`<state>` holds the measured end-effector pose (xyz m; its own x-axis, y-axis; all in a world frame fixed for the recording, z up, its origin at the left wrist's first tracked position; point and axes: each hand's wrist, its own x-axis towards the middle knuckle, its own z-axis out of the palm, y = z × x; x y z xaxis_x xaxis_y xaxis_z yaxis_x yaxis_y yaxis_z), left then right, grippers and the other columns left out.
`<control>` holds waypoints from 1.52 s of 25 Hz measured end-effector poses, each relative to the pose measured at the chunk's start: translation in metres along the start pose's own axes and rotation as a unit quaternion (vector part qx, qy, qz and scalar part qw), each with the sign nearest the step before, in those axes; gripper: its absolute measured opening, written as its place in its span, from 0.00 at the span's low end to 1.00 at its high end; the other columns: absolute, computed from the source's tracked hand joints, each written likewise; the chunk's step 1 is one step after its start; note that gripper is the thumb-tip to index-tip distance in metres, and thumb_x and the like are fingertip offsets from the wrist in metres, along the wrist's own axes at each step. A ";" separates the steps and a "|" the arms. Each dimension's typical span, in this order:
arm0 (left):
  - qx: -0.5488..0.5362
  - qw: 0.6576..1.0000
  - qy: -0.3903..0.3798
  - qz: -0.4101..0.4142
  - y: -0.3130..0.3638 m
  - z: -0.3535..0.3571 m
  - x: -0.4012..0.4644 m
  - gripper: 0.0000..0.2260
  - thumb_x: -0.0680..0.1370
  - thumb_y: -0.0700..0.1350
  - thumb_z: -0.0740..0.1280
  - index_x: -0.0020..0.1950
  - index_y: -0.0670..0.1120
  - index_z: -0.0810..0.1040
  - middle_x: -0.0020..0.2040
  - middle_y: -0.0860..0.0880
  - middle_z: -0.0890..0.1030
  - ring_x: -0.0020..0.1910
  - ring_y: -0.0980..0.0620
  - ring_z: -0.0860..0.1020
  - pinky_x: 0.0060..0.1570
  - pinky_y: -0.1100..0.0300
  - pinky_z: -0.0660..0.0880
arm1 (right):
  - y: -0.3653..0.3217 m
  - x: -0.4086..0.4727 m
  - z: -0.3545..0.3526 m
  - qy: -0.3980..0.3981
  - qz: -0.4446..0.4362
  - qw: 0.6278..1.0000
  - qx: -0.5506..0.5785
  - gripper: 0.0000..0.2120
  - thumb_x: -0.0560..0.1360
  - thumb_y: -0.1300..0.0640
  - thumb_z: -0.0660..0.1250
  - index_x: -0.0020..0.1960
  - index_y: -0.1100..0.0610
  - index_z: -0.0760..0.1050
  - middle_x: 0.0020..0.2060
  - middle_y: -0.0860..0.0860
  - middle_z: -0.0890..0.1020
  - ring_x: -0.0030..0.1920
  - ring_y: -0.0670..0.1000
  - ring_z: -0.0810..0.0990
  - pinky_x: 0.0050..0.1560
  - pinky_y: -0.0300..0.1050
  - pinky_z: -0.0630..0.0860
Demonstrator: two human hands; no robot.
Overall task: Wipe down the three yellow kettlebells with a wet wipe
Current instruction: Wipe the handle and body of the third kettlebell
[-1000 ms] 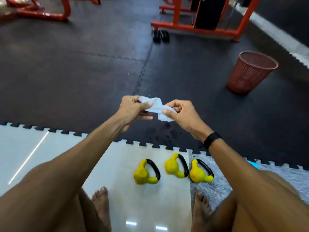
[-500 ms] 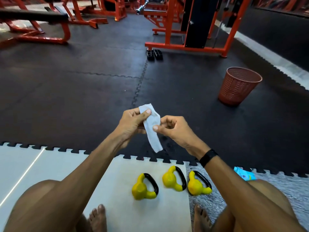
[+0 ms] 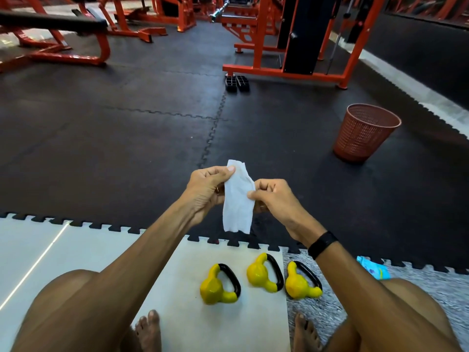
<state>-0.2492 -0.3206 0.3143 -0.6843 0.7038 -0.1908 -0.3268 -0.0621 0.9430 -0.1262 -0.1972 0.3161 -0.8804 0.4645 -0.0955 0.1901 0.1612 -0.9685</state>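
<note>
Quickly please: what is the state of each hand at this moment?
Left hand: fingers pinch the top of the wet wipe.
Right hand: fingers pinch the same wet wipe at its right edge.

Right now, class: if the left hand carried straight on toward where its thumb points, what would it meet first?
The left hand points rightward, so it would probably meet the wet wipe it already pinches, then the right hand just beyond. Depth between the hands is unclear.
</note>
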 end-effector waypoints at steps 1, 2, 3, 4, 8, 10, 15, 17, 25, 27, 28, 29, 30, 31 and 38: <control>-0.013 1.000 -0.010 -0.012 0.000 0.000 0.000 0.17 0.77 0.47 0.68 0.57 0.35 0.78 0.52 0.37 0.82 0.48 0.44 0.81 0.52 0.47 0.80 | 0.000 0.001 0.000 0.009 0.013 1.000 0.023 0.10 0.78 0.63 0.63 0.47 0.70 0.77 0.44 0.60 0.85 0.42 0.52 0.83 0.46 0.48 0.81; -0.013 0.999 -0.027 -0.025 0.002 0.000 -0.001 0.17 0.77 0.48 0.68 0.58 0.36 0.78 0.52 0.38 0.82 0.48 0.45 0.81 0.52 0.48 0.79 | 0.001 0.002 0.000 0.016 0.026 0.998 0.048 0.10 0.79 0.62 0.62 0.47 0.70 0.77 0.44 0.60 0.85 0.41 0.51 0.84 0.45 0.46 0.82; -0.001 0.998 -0.046 -0.035 0.002 0.000 -0.001 0.16 0.77 0.48 0.68 0.58 0.38 0.79 0.52 0.38 0.83 0.48 0.45 0.81 0.52 0.48 0.79 | 0.001 0.002 0.000 0.021 0.037 0.997 0.066 0.11 0.79 0.62 0.61 0.48 0.69 0.77 0.44 0.60 0.85 0.41 0.51 0.84 0.44 0.46 0.82; 0.017 0.997 -0.063 -0.040 0.003 -0.001 -0.002 0.15 0.76 0.47 0.69 0.58 0.39 0.79 0.52 0.39 0.83 0.48 0.45 0.82 0.53 0.48 0.79 | 0.002 0.003 0.000 0.024 0.048 0.995 0.078 0.12 0.79 0.62 0.60 0.49 0.69 0.78 0.44 0.60 0.85 0.41 0.51 0.84 0.44 0.46 0.82; 0.058 0.996 -0.047 -0.041 0.002 -0.005 -0.002 0.21 0.71 0.33 0.73 0.63 0.40 0.74 0.52 0.37 0.83 0.49 0.42 0.83 0.50 0.48 0.80 | 0.006 0.005 0.003 0.026 0.088 0.989 0.118 0.12 0.79 0.60 0.59 0.51 0.63 0.80 0.44 0.57 0.85 0.44 0.54 0.83 0.49 0.54 0.80; 0.069 0.997 -0.006 -0.033 0.002 -0.004 -0.003 0.22 0.69 0.31 0.73 0.62 0.39 0.74 0.48 0.37 0.83 0.44 0.43 0.84 0.43 0.52 0.81 | 0.010 0.007 0.004 0.062 0.089 0.989 0.100 0.10 0.78 0.60 0.62 0.53 0.62 0.80 0.46 0.56 0.85 0.47 0.54 0.83 0.51 0.54 0.80; 0.072 0.994 0.071 -0.032 0.002 -0.001 -0.004 0.26 0.69 0.34 0.74 0.65 0.40 0.70 0.42 0.40 0.82 0.38 0.47 0.83 0.34 0.57 0.80 | 0.010 0.007 0.005 0.118 0.027 0.989 0.081 0.13 0.75 0.63 0.69 0.59 0.56 0.75 0.43 0.57 0.85 0.45 0.52 0.85 0.46 0.45 0.82; 0.048 0.996 0.071 -0.035 0.003 -0.001 -0.004 0.29 0.69 0.34 0.74 0.67 0.42 0.67 0.46 0.39 0.83 0.40 0.46 0.83 0.36 0.56 0.81 | 0.010 0.008 0.005 0.094 -0.004 0.993 0.069 0.14 0.73 0.64 0.72 0.57 0.57 0.77 0.42 0.57 0.85 0.44 0.52 0.85 0.46 0.45 0.82; 0.291 0.953 0.017 0.080 -0.006 -0.003 -0.002 0.19 0.66 0.34 0.76 0.55 0.46 0.80 0.49 0.45 0.82 0.39 0.52 0.78 0.47 0.53 0.81 | 0.014 0.008 0.007 0.118 -0.110 0.960 -0.230 0.04 0.72 0.57 0.74 0.46 0.55 0.82 0.39 0.49 0.83 0.39 0.48 0.78 0.36 0.35 0.72; 0.331 0.937 0.005 0.113 -0.007 -0.002 -0.002 0.08 0.71 0.38 0.74 0.49 0.43 0.83 0.43 0.45 0.84 0.37 0.51 0.80 0.42 0.57 0.80 | 0.015 0.009 0.006 0.125 -0.109 0.954 -0.249 0.04 0.73 0.55 0.73 0.44 0.55 0.81 0.41 0.49 0.81 0.42 0.48 0.76 0.38 0.37 0.69; 0.349 0.929 0.004 0.123 -0.008 -0.002 -0.001 0.04 0.72 0.39 0.73 0.46 0.43 0.83 0.41 0.46 0.84 0.38 0.51 0.80 0.41 0.57 0.80 | 0.016 0.010 0.005 0.124 -0.102 0.955 -0.249 0.05 0.73 0.54 0.72 0.44 0.56 0.80 0.43 0.49 0.81 0.44 0.49 0.76 0.40 0.39 0.70; 0.354 0.927 0.003 0.128 -0.008 -0.003 -0.001 0.03 0.73 0.39 0.72 0.46 0.42 0.83 0.41 0.46 0.84 0.39 0.50 0.81 0.41 0.58 0.80 | 0.016 0.011 0.003 0.117 -0.091 0.962 -0.232 0.06 0.74 0.54 0.72 0.44 0.56 0.79 0.44 0.49 0.81 0.45 0.50 0.77 0.41 0.41 0.73; 0.344 0.931 -0.002 0.125 -0.008 -0.003 0.000 0.03 0.74 0.39 0.72 0.46 0.42 0.83 0.42 0.45 0.84 0.40 0.50 0.81 0.42 0.58 0.80 | 0.016 0.011 0.002 0.103 -0.078 0.973 -0.193 0.06 0.74 0.55 0.72 0.44 0.57 0.79 0.43 0.50 0.83 0.44 0.51 0.80 0.43 0.45 0.77; 0.327 0.937 -0.008 0.120 -0.008 -0.004 0.000 0.03 0.74 0.39 0.71 0.46 0.41 0.82 0.43 0.44 0.84 0.42 0.50 0.82 0.44 0.58 0.80 | 0.016 0.011 0.001 0.083 -0.063 0.984 -0.144 0.05 0.74 0.56 0.72 0.45 0.57 0.79 0.42 0.52 0.84 0.44 0.52 0.82 0.46 0.49 0.80; 0.274 0.958 -0.003 0.080 -0.012 -0.004 0.001 0.03 0.73 0.38 0.72 0.46 0.40 0.82 0.44 0.43 0.83 0.44 0.50 0.82 0.44 0.59 0.81 | 0.015 0.010 -0.005 0.023 -0.018 0.996 -0.089 0.07 0.73 0.58 0.73 0.45 0.62 0.81 0.37 0.55 0.85 0.38 0.51 0.84 0.41 0.46 0.82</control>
<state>-0.2483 -0.3218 0.3015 -0.6933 0.7199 -0.0318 0.1750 0.2109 0.9617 -0.1299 -0.1853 0.3015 -0.8677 0.4949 -0.0460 0.2362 0.3292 -0.9142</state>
